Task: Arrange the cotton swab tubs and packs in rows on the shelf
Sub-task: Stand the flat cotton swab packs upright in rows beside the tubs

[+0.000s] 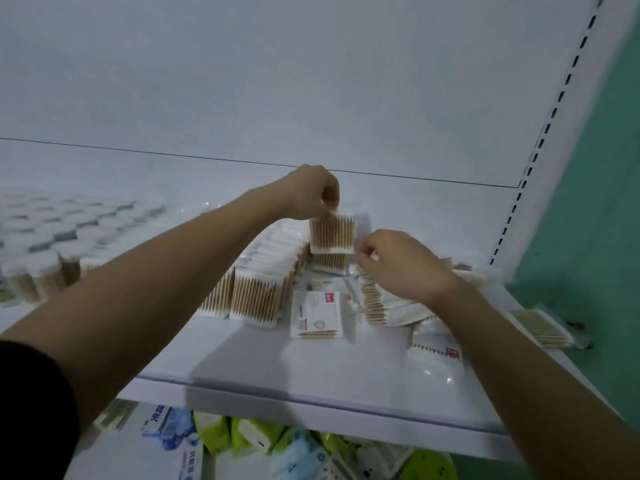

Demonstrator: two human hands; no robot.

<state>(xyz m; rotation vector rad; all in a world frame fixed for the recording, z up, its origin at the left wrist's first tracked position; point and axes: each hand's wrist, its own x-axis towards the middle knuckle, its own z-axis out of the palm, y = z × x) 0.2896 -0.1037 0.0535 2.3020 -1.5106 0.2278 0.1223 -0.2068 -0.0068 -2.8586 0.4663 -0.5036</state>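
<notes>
My left hand (pixel 313 192) pinches the top edge of a clear pack of wooden cotton swabs (pixel 331 235), holding it upright above another pack at the back of the white shelf (pixel 311 372). My right hand (pixel 398 261) reaches over a loose heap of swab packs (pixel 377 299), its fingers curled near one of them; whether it holds a pack cannot be told. Two rows of upright packs (pixel 259 289) stand to the left of the heap. Round swab tubs (pixel 52 244) fill the shelf's left part in rows. One pack lies label-up (pixel 315 315).
More packs lie flat at the shelf's right end (pixel 540 327) and near the front (pixel 436 355). The slotted upright (pixel 533 161) and a green wall (pixel 595 237) bound the right side. Below the shelf sit green, blue and white packaged goods (pixel 242 441).
</notes>
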